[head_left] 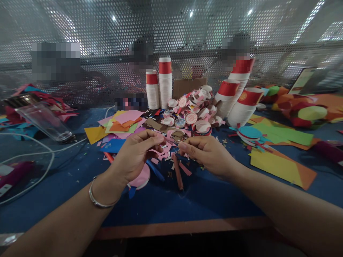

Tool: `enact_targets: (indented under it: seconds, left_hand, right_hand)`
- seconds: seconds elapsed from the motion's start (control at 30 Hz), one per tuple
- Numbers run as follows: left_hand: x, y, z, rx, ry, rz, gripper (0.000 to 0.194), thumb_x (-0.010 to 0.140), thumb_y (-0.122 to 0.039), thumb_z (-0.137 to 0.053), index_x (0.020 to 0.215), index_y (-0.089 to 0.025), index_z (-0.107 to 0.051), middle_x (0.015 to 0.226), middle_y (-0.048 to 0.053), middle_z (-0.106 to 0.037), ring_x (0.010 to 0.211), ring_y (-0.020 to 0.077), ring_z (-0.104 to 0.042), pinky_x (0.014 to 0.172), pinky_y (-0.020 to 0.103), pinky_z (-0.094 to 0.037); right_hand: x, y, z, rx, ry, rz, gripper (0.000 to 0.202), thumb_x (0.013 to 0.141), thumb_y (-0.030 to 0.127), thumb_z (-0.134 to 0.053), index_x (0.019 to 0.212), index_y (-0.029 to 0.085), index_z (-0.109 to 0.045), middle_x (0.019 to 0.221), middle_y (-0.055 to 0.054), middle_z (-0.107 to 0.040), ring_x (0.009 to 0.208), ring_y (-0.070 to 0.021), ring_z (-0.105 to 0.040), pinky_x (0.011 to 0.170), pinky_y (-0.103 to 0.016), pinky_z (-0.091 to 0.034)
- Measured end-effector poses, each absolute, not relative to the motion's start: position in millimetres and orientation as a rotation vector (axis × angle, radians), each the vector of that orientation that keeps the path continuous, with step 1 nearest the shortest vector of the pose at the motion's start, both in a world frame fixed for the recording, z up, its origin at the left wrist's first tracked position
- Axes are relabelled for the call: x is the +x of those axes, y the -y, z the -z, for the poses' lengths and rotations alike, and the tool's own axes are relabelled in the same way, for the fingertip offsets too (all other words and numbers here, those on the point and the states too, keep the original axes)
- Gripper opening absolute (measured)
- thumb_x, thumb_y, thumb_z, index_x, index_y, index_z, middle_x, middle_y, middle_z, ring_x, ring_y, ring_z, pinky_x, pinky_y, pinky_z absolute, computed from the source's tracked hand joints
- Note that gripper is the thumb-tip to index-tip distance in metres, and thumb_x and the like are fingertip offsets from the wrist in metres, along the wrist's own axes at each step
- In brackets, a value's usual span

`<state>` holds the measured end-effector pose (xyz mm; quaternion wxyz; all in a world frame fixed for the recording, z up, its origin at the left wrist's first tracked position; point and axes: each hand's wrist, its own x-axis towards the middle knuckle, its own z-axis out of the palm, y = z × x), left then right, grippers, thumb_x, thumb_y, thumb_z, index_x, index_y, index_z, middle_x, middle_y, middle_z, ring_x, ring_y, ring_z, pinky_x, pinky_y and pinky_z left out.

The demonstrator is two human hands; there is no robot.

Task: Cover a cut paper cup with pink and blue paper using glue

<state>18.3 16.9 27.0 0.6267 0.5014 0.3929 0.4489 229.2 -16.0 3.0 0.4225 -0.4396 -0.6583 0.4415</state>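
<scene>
Above the middle of the blue table, my left hand (139,151) and my right hand (206,153) face each other with their fingers pinched. Between the fingertips runs a thin pinkish paper strip (169,140), held at both ends. Beneath my left hand lies a round pink paper piece (142,177), partly covered by the hand, with a blue strip (155,170) beside it. A brown stick-like roll (177,173) rests on the table below the gap between my hands. Pink paper scraps (184,168) are scattered around it.
Behind my hands rises a heap of cut paper-cup bottoms (191,117), flanked by stacked paper cups (165,82). Coloured paper sheets (281,166) lie right, more (125,121) left. A clear tumbler (46,121) and a white cable (50,151) are far left. Perforated mesh (182,28) stands behind.
</scene>
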Motion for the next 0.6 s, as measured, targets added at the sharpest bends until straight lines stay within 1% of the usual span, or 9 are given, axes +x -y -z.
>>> enact_targets:
  seconds: [0.07,0.23,0.37,0.6]
  left_hand:
    - [18.3,-16.3,-27.5,1.148,-0.901,-1.030,0.016,0.071,-0.027,-0.086,0.073,-0.018,-0.073,0.073,0.000,-0.072,0.061,0.0095,-0.062,0.054,0.019,-0.048]
    - [19.4,-16.1,-28.9,1.154,-0.910,-1.030,0.017,0.070,-0.027,-0.086,0.074,-0.018,-0.073,0.071,0.000,-0.071,0.062,0.0106,-0.062,0.054,0.020,-0.048]
    - [19.9,-16.3,-28.8,1.139,-0.911,-1.038,0.017,0.069,-0.027,-0.087,0.073,-0.018,-0.072,0.069,0.000,-0.069,0.061,0.0104,-0.061,0.054,0.020,-0.048]
    - [19.6,-16.1,-28.9,1.122,-0.929,-1.068,0.017,0.070,-0.026,-0.086,0.073,-0.018,-0.072,0.073,0.000,-0.070,0.060,0.0093,-0.062,0.053,0.018,-0.048]
  right_hand:
    - [229.3,15.9,-2.9,-1.103,1.662,-1.089,0.050,0.089,0.064,-0.065,0.071,0.018,-0.067,0.053,0.008,-0.036,0.048,-0.0082,-0.026,0.047,-0.028,-0.019]
    - [229.3,16.1,-2.5,-1.114,1.638,-1.130,0.050,0.089,0.065,-0.064,0.071,0.018,-0.066,0.050,0.009,-0.032,0.046,-0.0082,-0.026,0.046,-0.028,-0.019]
    - [229.6,16.1,-2.6,-1.122,1.634,-1.141,0.050,0.088,0.065,-0.066,0.072,0.018,-0.066,0.053,0.008,-0.036,0.047,-0.0077,-0.027,0.046,-0.028,-0.018]
    - [230.4,16.4,-1.8,-1.127,1.639,-1.124,0.051,0.090,0.064,-0.064,0.071,0.017,-0.067,0.052,0.008,-0.035,0.048,-0.0076,-0.027,0.046,-0.028,-0.019]
